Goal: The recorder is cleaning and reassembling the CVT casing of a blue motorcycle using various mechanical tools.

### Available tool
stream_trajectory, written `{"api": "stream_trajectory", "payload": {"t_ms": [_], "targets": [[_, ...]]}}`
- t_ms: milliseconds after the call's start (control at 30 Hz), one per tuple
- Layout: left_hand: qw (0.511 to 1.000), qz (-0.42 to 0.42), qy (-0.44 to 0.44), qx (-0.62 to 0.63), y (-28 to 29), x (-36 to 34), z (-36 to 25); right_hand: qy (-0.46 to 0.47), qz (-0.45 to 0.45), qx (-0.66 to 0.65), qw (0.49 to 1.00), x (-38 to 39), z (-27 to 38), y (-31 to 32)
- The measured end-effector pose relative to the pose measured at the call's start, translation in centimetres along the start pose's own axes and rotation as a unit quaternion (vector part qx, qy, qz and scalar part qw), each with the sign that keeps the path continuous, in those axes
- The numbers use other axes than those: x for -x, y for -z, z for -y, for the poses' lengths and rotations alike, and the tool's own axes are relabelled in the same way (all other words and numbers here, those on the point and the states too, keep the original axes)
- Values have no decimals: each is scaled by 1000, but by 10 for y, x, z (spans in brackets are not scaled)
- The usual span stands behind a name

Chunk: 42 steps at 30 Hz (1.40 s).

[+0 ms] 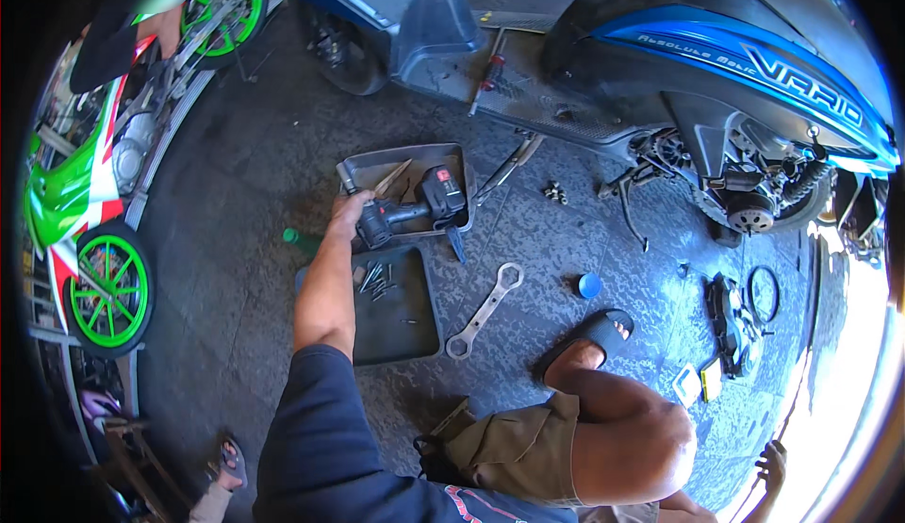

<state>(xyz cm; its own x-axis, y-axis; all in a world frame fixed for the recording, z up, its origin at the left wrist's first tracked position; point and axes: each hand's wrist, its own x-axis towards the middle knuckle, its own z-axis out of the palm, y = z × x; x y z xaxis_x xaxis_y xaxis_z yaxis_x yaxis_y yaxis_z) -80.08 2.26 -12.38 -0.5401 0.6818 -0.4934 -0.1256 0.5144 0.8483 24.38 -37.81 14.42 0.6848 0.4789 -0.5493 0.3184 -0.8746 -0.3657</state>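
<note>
My left hand [353, 214] is closed around the head of a black cordless impact wrench [403, 212], which lies across the near edge of a grey tray [407, 151]. A metal socket [346, 178] points away from the hand, and a pointed tool [392, 178] rests in the tray beside it. The nearer dark tray [411, 335] holds several bolts [379, 280]. To its right, a flat two-ended ring spanner [485, 311] lies on the floor. At the far lower right, my right hand [773, 465] has curled fingers; what they hold is unclear.
A blue scooter [735, 61] on its stand fills the far right, with a red-handled tool [492, 73] on its footboard. A green-wheeled motorcycle [106, 287] stands left. A blue cap [589, 285], a black ring [762, 293] and removed parts [732, 325] lie right. Another person's foot [231, 465] shows lower left.
</note>
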Motion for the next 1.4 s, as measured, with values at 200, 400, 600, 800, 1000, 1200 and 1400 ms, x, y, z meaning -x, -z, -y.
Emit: {"api": "stream_trajectory", "payload": {"t_ms": [200,400,600,800,1000,1200,1400], "targets": [[981,-107,-17,-163,4,-56,-1,-87,-30,-61,994,31,-19,-15],[993,-85,76,17,7,-99,20,-73,-21,-50,996,38,-2,-43],[953,-124,-275,5,-33,-17,19,-36,-13,-13,999,22,44,-55],[865,104,-309,-382,-133,165,80,44,3,35,998,6,90,-77],[763,113,-276,-573,-184,242,176,109,-11,75,991,-5,99,-88],[793,74,-226,-560,-193,229,190,112,10,35,993,0,71,-83],[735,-57,-292,-609,-205,240,205,66,4,-27,997,3,28,-71]]}}
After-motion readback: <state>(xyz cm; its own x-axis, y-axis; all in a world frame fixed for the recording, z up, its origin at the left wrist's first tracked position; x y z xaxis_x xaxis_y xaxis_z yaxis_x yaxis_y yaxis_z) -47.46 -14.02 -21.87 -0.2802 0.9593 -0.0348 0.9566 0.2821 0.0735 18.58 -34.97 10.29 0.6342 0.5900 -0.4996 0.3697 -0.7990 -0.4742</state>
